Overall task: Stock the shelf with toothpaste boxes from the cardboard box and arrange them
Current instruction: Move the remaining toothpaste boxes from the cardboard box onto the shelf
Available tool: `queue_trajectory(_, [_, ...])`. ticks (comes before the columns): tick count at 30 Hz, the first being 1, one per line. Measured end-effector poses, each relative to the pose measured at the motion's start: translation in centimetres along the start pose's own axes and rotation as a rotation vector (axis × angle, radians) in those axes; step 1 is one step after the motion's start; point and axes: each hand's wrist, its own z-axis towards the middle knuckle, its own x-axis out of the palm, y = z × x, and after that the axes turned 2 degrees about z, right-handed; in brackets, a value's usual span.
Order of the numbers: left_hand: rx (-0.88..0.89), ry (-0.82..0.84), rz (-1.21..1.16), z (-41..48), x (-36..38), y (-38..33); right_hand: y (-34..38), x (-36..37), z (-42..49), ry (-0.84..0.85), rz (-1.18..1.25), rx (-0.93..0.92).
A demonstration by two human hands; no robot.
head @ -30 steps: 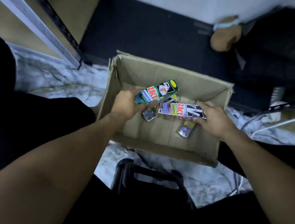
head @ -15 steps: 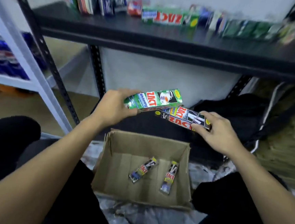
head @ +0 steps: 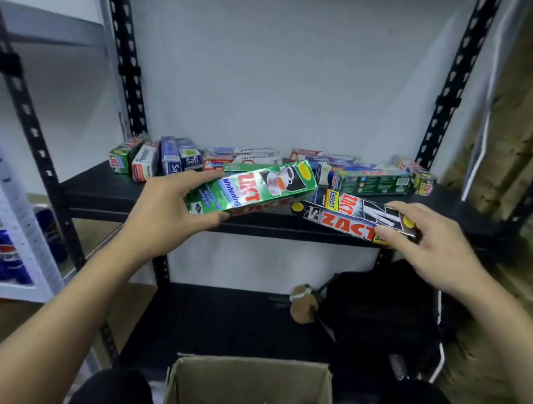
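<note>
The single camera, worn on the person's head, faced forward and a little downward at the black shelf [head: 105, 187] from straight in front of it, near enough that the left hand [head: 167, 212] and right hand [head: 432, 248] reached the shelf's front edge. Its wide lens took in the white wall [head: 286, 74] above the shelf, the uprights [head: 126, 60] at the shelf's two sides, and the cardboard box [head: 243, 380] below the shelf at the bottom edge
</note>
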Motion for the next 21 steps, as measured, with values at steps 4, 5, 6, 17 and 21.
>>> queue_trajectory(4, [-0.041,0.02,0.027,2.8,2.8,1.1,-1.8,0.7,3.3,0.027,-0.072,0.07])
queue_trajectory(5, [-0.062,0.038,0.034,3.3,3.6,1.4,-2.3,1.0,3.8,0.057,-0.098,0.088])
queue_trajectory(6, [-0.091,0.059,0.035,3.7,4.5,1.8,-2.8,1.3,4.3,0.087,-0.113,0.105])
queue_trajectory(17, [-0.235,0.162,-0.054,6.6,7.7,3.2,-5.1,0.9,6.0,0.056,0.095,0.07])
queue_trajectory(21, [-0.247,0.161,-0.091,7.1,9.0,2.6,-6.0,-0.4,6.3,-0.054,0.187,0.078])
